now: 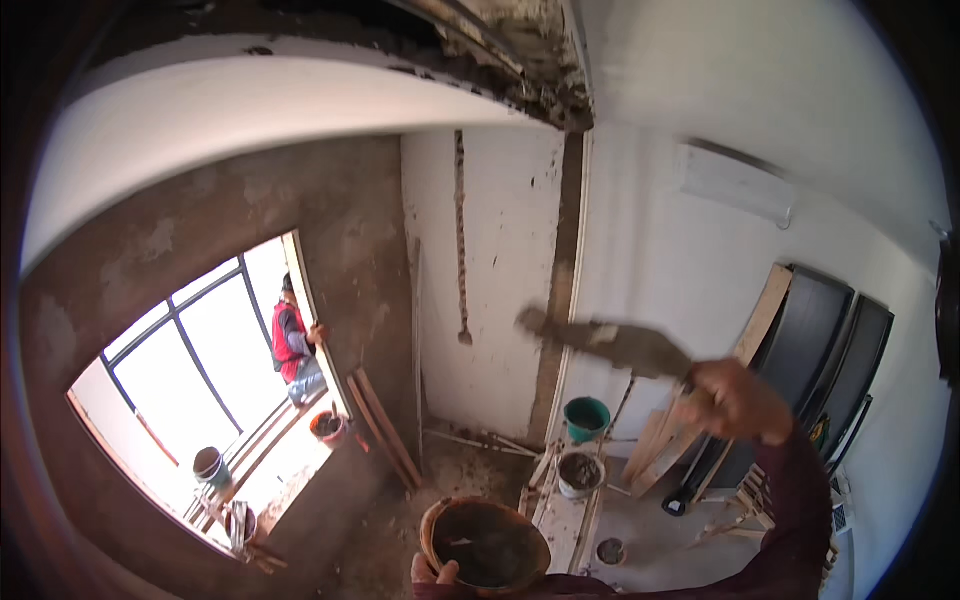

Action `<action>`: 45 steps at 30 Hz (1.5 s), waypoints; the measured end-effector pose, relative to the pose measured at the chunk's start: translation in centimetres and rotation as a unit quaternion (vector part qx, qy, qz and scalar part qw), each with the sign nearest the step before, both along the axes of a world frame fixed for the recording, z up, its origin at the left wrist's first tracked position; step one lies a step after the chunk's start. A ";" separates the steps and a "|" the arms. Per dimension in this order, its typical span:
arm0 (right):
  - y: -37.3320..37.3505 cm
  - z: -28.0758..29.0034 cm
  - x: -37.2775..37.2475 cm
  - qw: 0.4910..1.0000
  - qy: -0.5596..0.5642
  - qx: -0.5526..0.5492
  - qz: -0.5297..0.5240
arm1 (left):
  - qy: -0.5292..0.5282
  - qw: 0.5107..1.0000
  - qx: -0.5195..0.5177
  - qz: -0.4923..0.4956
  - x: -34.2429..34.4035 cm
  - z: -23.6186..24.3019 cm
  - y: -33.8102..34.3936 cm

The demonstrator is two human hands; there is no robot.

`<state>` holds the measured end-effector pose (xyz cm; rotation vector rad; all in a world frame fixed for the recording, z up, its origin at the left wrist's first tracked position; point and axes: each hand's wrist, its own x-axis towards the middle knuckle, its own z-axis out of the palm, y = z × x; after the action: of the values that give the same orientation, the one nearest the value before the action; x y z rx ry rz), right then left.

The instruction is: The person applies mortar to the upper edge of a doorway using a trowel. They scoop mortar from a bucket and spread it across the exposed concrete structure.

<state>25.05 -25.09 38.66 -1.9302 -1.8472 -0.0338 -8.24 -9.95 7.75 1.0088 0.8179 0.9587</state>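
Observation:
My right hand (735,400) is closed around the handle of a trowel (625,345), raised at the right with its blade pointing left. A small grey lump, blurred, sits at the blade's far end. Low in the middle, my left hand (435,573) grips the rim of a round, brown-edged bowl (540,550). Dark grey wet mortar (485,550) lies inside the bowl. Only some fingers of my left hand show; the rest is hidden below the bowl.
Behind the bowl, a plank (560,530) carries a green bucket (587,418) and a white bucket (580,473). A person in a red vest (292,340) is at the window opening on the left. Dark panels (800,340) lean on the right wall. Boards (385,430) lean below the window.

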 end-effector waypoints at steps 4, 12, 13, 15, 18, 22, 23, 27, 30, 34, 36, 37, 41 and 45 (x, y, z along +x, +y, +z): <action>0.2 9.0 -0.6 0.990 -0.067 0.110 -0.064 | 0.048 0.998 0.025 -0.030 1.6 -0.8 1.5; 3.5 17.2 -3.2 0.956 -0.176 0.192 -0.137 | 0.006 0.998 0.042 -0.037 2.4 -1.9 1.3; 3.6 18.0 -3.7 0.953 -0.193 0.185 -0.143 | 0.000 0.998 0.038 -0.040 2.4 -2.0 1.3; 3.7 18.9 -4.7 0.949 -0.218 0.176 -0.144 | -0.011 0.998 0.030 -0.045 2.4 -2.0 1.2; 5.2 19.7 -5.1 0.941 -0.254 0.177 -0.140 | 0.015 0.998 0.048 -0.029 2.4 -3.7 1.5; 6.2 21.4 -5.3 0.941 -0.235 0.191 -0.150 | 0.023 0.999 0.037 -0.025 2.2 -2.4 1.0; 6.1 21.6 -5.5 0.948 -0.197 0.193 -0.158 | 0.035 0.998 0.038 -0.035 2.0 -1.5 0.7; 5.6 22.0 -6.2 0.950 -0.161 0.192 -0.183 | 0.012 0.997 0.070 -0.043 1.6 0.2 0.2; 5.4 20.6 -6.4 0.946 -0.146 0.221 -0.185 | 0.071 0.991 0.100 -0.045 1.1 0.4 0.0; 4.1 19.1 -6.4 0.943 -0.123 0.237 -0.201 | 0.027 0.997 0.066 -0.033 1.2 -1.1 -0.3; 3.0 18.2 -5.9 0.934 -0.172 0.244 -0.198 | 0.022 0.997 0.074 -0.020 1.2 -1.9 -0.3; 2.2 17.7 -5.2 0.926 -0.203 0.243 -0.206 | 0.011 0.998 0.066 -0.018 1.2 -2.3 -0.2; 2.2 16.8 -5.3 0.919 -0.271 0.247 -0.144 | 0.037 0.996 0.072 -0.029 0.9 -2.6 0.2; 4.9 18.1 -6.1 0.902 -0.338 0.248 -0.107 | 0.049 0.996 0.068 -0.034 1.2 -2.9 0.0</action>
<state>18.95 -20.16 56.74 -1.8432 -1.7387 -1.2601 -7.09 -9.95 4.87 1.2018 0.8017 0.9218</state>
